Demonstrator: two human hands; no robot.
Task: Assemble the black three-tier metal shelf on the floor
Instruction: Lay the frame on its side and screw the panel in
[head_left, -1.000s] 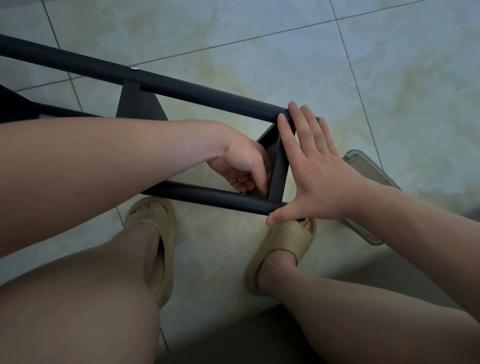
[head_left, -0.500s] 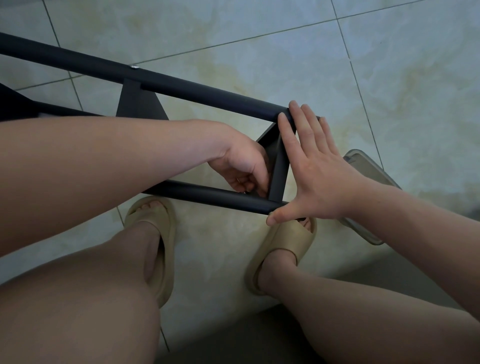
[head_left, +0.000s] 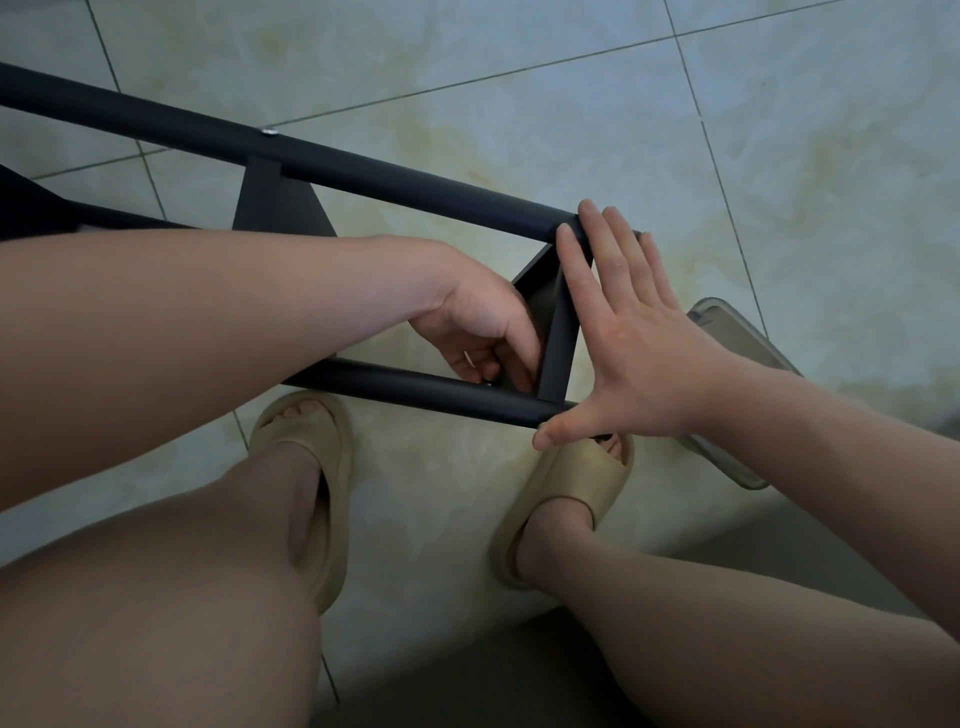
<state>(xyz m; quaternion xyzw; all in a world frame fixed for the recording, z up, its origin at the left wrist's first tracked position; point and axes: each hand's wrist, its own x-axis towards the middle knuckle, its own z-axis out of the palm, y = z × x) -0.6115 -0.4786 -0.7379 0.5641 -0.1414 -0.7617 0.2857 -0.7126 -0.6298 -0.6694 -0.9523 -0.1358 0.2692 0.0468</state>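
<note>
Shelf frame (head_left: 415, 187) lies on the tiled floor (head_left: 519, 78), in front of the feet. Right hand (head_left: 634, 353), fingers straight, presses flat against its end bar (head_left: 558, 343). Left hand (head_left: 483, 332) has curled fingers inside the corner; I cannot tell if it grips anything.

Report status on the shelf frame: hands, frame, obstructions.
Right hand flat against the end crossbar, spanning both tubes. Left hand curled inside that corner, grasp hidden. Shelf frame lying on the floor. Clear flat case beside right wrist, off the frame.
</note>
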